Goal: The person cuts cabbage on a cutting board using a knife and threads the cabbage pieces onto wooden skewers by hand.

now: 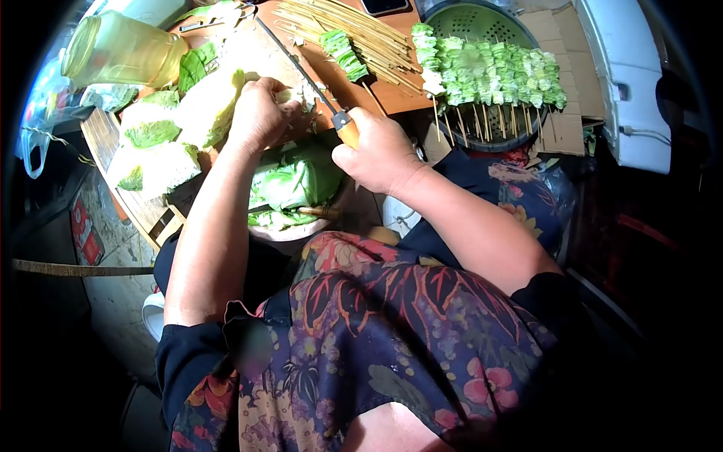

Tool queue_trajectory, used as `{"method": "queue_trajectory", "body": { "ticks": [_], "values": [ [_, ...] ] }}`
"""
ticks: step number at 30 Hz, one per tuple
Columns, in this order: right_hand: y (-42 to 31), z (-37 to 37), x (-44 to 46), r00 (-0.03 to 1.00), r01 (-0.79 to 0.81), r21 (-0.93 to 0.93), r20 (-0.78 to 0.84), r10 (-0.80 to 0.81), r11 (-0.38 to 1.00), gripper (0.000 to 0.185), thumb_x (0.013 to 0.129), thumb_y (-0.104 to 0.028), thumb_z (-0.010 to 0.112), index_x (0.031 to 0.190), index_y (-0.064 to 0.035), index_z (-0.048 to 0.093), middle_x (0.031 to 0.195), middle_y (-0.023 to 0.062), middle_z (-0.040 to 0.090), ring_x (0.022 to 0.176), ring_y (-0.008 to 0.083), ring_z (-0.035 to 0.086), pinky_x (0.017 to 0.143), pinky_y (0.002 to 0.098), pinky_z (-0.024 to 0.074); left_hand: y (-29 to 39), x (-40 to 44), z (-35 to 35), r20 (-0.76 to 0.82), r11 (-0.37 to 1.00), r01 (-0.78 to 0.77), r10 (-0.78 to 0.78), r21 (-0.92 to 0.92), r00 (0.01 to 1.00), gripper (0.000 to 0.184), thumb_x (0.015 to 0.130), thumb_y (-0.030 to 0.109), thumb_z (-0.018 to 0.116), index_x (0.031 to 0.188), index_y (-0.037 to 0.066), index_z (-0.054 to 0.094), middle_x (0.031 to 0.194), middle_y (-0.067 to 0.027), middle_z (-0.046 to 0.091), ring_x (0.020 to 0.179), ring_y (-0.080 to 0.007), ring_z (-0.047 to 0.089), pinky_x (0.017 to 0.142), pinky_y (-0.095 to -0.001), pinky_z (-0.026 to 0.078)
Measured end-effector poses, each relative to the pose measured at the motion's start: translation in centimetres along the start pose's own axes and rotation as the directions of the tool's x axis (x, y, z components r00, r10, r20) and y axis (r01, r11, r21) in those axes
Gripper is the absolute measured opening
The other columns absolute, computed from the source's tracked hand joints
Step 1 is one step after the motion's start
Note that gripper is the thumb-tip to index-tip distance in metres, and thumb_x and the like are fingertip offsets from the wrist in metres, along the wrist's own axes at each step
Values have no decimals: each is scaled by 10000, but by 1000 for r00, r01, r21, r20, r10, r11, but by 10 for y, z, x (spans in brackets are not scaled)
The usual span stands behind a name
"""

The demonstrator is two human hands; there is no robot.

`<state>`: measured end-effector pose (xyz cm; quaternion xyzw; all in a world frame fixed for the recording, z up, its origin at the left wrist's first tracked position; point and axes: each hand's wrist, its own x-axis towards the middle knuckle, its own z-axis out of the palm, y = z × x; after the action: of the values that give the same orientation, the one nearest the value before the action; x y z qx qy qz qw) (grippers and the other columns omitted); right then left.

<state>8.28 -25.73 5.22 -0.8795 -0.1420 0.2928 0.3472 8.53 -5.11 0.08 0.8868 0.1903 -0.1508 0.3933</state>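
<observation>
My right hand (380, 151) is closed around the wooden handle of a knife (301, 71), its long, thin blade slanting up and left over the board. To the left of the blade, my left hand (263, 113) is curled, with a pale piece of cabbage (283, 96) at its fingertips. Its fingers are partly hidden. Pale cabbage leaves (207, 109) lie against that hand's left side, and more cut cabbage (154, 166) sits lower left. Below the hands, a bowl holds a green cabbage (297, 177) and a second wooden-handled tool (320, 212).
Bamboo skewers (376, 38) lie across the orange table beside one threaded green piece (343, 54). Skewered cabbage (497, 71) rests in rows over a green colander (489, 22). A yellowish jar (128, 53) lies at upper left. White foam (625, 83) stands on the right.
</observation>
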Motion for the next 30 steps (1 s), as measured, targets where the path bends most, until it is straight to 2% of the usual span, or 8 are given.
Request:
{"method": "queue_trajectory", "body": {
  "ticks": [2, 8, 10, 13, 19, 24, 27, 30],
  "values": [
    [10, 12, 5, 995, 47, -83, -88, -54, 995, 298, 725, -227, 590, 891, 11, 525, 804, 220, 625, 781, 404, 611, 736, 455, 492, -9, -4, 11, -153, 965, -195, 223, 178, 963, 360, 752, 153, 704, 1046, -21, 590, 933, -177, 667, 812, -267, 666, 739, -351, 530],
    [17, 33, 15, 991, 15, -325, -121, -57, 946, 313, 770, -151, 565, 1023, 10, 479, 929, 247, 624, 842, 396, 642, 771, 464, 525, -8, -17, 0, -283, 997, -7, 27, 70, 959, 266, 735, 166, 686, 923, 7, 587, 767, -105, 633, 681, -194, 619, 655, -324, 516],
    [18, 38, 13, 990, 38, -353, -114, -83, 935, 306, 779, -132, 564, 1028, 5, 450, 916, 247, 609, 843, 398, 643, 759, 470, 530, -18, -14, -11, -148, 894, 84, -165, -439, 975, 206, 788, 178, 652, 922, 31, 598, 746, -30, 587, 597, -106, 553, 521, -249, 485],
    [26, 45, 16, 995, 17, -348, -89, -51, 937, 349, 794, -145, 588, 1071, 2, 434, 980, 255, 590, 842, 394, 644, 773, 466, 527, -21, -27, -20, -95, 722, 125, -256, -681, 962, 266, 859, 207, 616, 1042, 15, 597, 834, -34, 594, 579, -117, 551, 529, -239, 500],
    [14, 25, 20, 995, -72, -298, 43, 89, 952, 329, 830, -311, 599, 1014, -43, 547, 927, 183, 647, 865, 361, 648, 787, 476, 507, -18, -40, -36, 25, 500, 116, -185, -858, 982, 256, 907, 241, 586, 1033, 18, 582, 844, -54, 609, 592, -140, 581, 538, -256, 516],
    [26, -3, 44, 930, -111, -333, -368, -20, 936, 338, 810, -356, 645, 949, -51, 604, 924, 154, 650, 887, 333, 627, 791, 429, 495, -14, -49, -38, 7, 417, 84, -183, -905, 983, 244, 898, 210, 570, 1032, 7, 583, 861, -80, 622, 584, -139, 568, 554, -264, 527],
    [36, -7, 58, 914, -209, -341, -401, 59, 917, 346, 805, -356, 654, 960, -51, 602, 965, 150, 638, 915, 334, 616, 808, 421, 489, -7, -57, -40, -46, 366, 10, -144, -931, 989, 249, 916, 249, 566, 978, 8, 563, 765, -67, 605, 614, -157, 599, 569, -302, 543],
    [57, 1, 75, 924, -103, -358, -380, -44, 928, 260, 783, -322, 669, 835, -69, 639, 827, 126, 666, 801, 309, 642, 748, 420, 507, -12, -60, -40, -79, 282, -24, -186, -959, 979, 235, 915, 231, 578, 961, 1, 560, 765, -77, 605, 629, -171, 613, 602, -324, 561]
  ]
}}
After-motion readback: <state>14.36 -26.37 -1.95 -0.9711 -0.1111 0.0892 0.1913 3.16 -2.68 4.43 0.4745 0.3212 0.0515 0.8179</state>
